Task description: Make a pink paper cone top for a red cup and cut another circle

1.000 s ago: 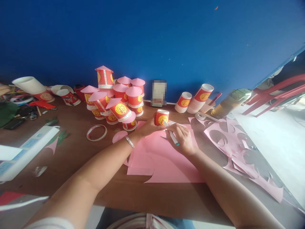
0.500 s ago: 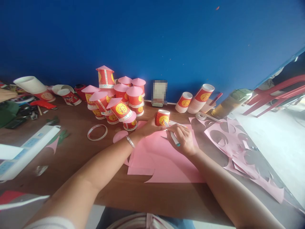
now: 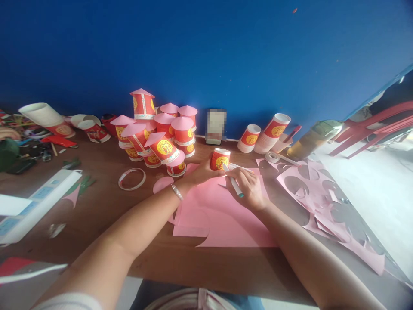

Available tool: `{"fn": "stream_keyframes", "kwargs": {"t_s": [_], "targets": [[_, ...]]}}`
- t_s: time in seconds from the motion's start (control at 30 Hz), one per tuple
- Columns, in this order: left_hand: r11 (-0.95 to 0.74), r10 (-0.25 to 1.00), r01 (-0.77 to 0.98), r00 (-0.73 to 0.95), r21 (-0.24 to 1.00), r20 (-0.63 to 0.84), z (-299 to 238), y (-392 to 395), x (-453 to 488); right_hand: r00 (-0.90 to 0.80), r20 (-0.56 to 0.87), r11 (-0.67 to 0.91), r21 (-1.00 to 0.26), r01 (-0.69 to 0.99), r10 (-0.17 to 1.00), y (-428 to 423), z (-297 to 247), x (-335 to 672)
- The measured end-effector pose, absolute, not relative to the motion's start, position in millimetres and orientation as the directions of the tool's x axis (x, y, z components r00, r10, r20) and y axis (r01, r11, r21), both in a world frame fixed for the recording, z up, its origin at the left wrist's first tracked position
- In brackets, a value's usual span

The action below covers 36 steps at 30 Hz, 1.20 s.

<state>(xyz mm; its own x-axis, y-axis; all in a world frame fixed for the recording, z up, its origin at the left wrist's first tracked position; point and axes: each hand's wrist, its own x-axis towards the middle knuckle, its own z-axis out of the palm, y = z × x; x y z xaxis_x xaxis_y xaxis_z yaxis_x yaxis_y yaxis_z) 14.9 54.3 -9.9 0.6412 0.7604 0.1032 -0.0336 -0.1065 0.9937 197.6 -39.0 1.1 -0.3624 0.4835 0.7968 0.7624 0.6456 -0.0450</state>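
Observation:
A red paper cup point(image 3: 217, 162) with a yellow round emblem and white rim is upright over the pink paper point(image 3: 238, 228). My left hand point(image 3: 204, 173) is closed around its left side and lower part. In my right hand point(image 3: 245, 186) is a white marker point(image 3: 235, 186) with a teal end. Its other end points at the emblem, at or very near the cup's surface. Behind my right fingers, a thin whitish stick or strip shows in part; its kind is unclear. A pink paper disc point(image 3: 163, 184) lies beside my left wrist.
Red cups with pink cone roofs point(image 3: 182, 124) are stacked at back left. Stacked cups point(image 3: 276, 129), a tape roll point(image 3: 272, 157) and a bottle point(image 3: 314, 137) stand back right. Cut pink scraps point(image 3: 325, 206) cover the right side; a power strip point(image 3: 41, 202) lies left. Another person's hand point(image 3: 7, 133) shows far left.
My hands, the cup and the marker stay almost in place. At the far left edge, the other person's hand has shifted slightly down and left.

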Motion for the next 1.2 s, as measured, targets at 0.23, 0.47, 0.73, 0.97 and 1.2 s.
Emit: {"fn": "stream_keyframes", "kwargs": {"t_s": [0.23, 0.47, 0.73, 0.97, 1.2], "targets": [[-0.108, 0.759, -0.015, 0.645, 0.994, 0.092, -7.5, 53.6, 13.8, -0.354, 0.814, 0.639, -0.026, 0.769, 0.460, -39.5, 5.6, 196.8], [-0.136, 0.754, -0.012, 0.648, 0.991, 0.112, -5.3, 53.2, 14.2, -0.360, 0.814, 0.641, -0.019, 0.767, 0.455, -39.4, 5.9, 195.9], [-0.183, 0.727, -0.066, 0.662, 0.981, 0.181, -12.3, 56.7, 15.3, -0.359, 0.805, 0.639, -0.033, 0.768, 0.472, -39.1, 4.4, 196.6], [-0.200, 0.710, -0.079, 0.675, 0.977, 0.200, -12.6, 57.4, 16.4, -0.369, 0.802, 0.649, -0.029, 0.760, 0.469, -39.3, 5.6, 196.0], [-0.195, 0.704, -0.086, 0.681, 0.977, 0.201, -7.2, 56.2, 16.3, -0.345, 0.800, 0.642, -0.063, 0.764, 0.490, -39.0, 5.7, 198.4]]}}
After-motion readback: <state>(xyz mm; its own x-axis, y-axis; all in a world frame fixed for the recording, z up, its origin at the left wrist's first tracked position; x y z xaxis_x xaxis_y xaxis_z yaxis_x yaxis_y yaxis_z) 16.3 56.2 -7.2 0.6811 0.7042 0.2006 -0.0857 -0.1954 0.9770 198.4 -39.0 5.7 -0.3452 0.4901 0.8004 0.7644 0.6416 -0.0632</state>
